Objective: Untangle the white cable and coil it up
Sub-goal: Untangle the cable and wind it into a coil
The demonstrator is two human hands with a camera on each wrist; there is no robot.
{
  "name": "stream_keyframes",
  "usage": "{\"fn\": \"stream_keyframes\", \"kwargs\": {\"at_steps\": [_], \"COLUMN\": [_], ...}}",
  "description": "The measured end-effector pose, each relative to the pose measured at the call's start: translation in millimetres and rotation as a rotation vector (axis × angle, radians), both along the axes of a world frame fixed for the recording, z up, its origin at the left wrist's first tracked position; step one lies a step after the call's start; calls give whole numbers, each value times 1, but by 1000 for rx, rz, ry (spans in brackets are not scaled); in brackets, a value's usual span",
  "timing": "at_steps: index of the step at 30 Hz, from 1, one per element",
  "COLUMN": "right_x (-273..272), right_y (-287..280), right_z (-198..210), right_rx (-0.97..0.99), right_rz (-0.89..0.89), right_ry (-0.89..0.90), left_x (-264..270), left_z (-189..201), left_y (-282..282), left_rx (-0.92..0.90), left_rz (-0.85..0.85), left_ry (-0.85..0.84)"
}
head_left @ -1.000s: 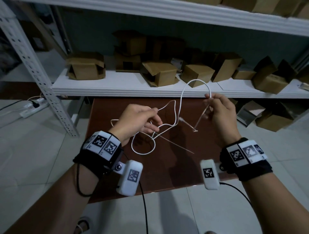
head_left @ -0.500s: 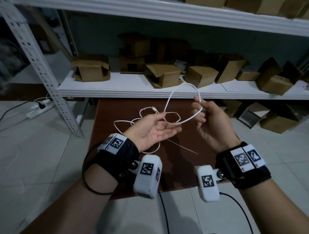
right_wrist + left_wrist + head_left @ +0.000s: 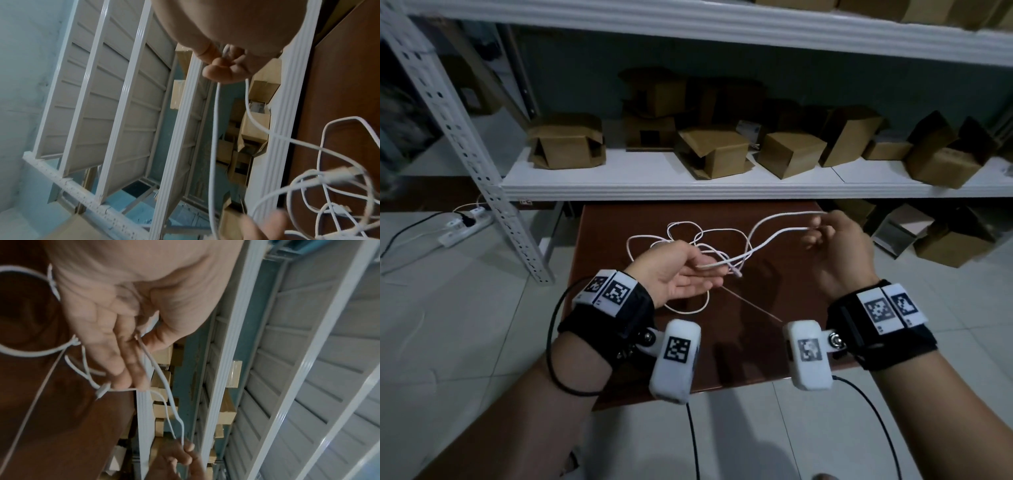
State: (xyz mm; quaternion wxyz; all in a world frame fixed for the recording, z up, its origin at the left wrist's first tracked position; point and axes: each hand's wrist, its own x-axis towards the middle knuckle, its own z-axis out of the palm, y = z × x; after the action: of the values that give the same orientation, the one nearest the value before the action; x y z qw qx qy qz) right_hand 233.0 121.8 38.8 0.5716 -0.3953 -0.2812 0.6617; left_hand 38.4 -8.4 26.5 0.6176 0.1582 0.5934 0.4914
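The white cable (image 3: 791, 214) runs as a doubled strand between my two hands above the brown table (image 3: 606, 246). My left hand (image 3: 681, 270) is palm up with fingers straight, and its thumb pins the cable (image 3: 162, 378) against the fingers. A connector (image 3: 736, 272) dangles just past those fingertips. Tangled loops (image 3: 688, 233) spread around and under the left hand. My right hand (image 3: 835, 246) is further right and pinches the bend of the strand between thumb and fingertips (image 3: 218, 63). More loops and a connector (image 3: 345, 170) show in the right wrist view.
A white shelf (image 3: 688, 192) with several cardboard boxes (image 3: 722, 150) runs just behind the table. A perforated metal upright (image 3: 482, 171) stands at the left, and a power strip (image 3: 465, 229) lies on the floor beyond it. More boxes (image 3: 945, 246) sit on the floor at the right.
My right hand has drawn away to the right, pulling the arched loop out into a long flat doubled strand. The left hand has turned palm up, and the loops now trail behind it.
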Motion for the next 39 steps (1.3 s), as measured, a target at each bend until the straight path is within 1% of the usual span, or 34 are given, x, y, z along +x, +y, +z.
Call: {"fn": "stream_keyframes", "kwargs": {"at_steps": [2, 3, 6, 11, 12, 13, 14, 15, 18, 22, 26, 28, 29, 32, 35, 37, 39], "right_x": [9, 12, 16, 15, 12, 9, 5, 1, -10, -25, -34, -34, -34, -31, -25, -22, -20], "right_y": [10, 15, 24, 25, 21, 15, 10, 3, -15, -35, -41, -41, -40, -28, -13, -9, -8], "right_z": [-5, -7, -15, -30, -31, -30, -29, -26, -16, -18, -28, -26, -24, -26, -32, -31, -29], "right_rx": [-19, -12, 71, 210, 224, 214, 180, 124, -101, -317, -454, -504, -506, -458, -428, -427, -407], "right_rz": [-60, -69, -40, 198, 256, 319, 376, 431, 542, 561, 636, 626, 594, 398, 225, 177, 174], "right_ry": [-43, -96, -337, -960, -1039, -1066, -1040, -973, -688, -318, -67, 94, 165, 263, 280, 272, 239], "left_x": [-3, -3, -5, -4, -3, -3, -3, -2, 1, 1, 3, 5, 5, 4, 1, -2, -3], "left_z": [1, 1, -2, -3, -3, -2, -2, -1, 2, 1, -1, -1, 0, 2, 2, 3, 3], "left_y": [-2, -2, 0, 3, 3, 4, 5, 5, 7, 8, 8, 8, 8, 7, 7, 6, 6], "left_rx": [28, 60, 176, 329, 358, 383, 406, 428, 491, 573, 596, 584, 574, 536, 529, 532, 535], "left_rz": [19, 48, 134, 178, 182, 182, 181, 179, 185, 199, 172, 146, 126, 96, 121, 131, 131], "left_ry": [10, -6, -19, 120, 136, 148, 158, 166, 161, 126, 95, 68, 56, 60, 62, 46, 34]}}
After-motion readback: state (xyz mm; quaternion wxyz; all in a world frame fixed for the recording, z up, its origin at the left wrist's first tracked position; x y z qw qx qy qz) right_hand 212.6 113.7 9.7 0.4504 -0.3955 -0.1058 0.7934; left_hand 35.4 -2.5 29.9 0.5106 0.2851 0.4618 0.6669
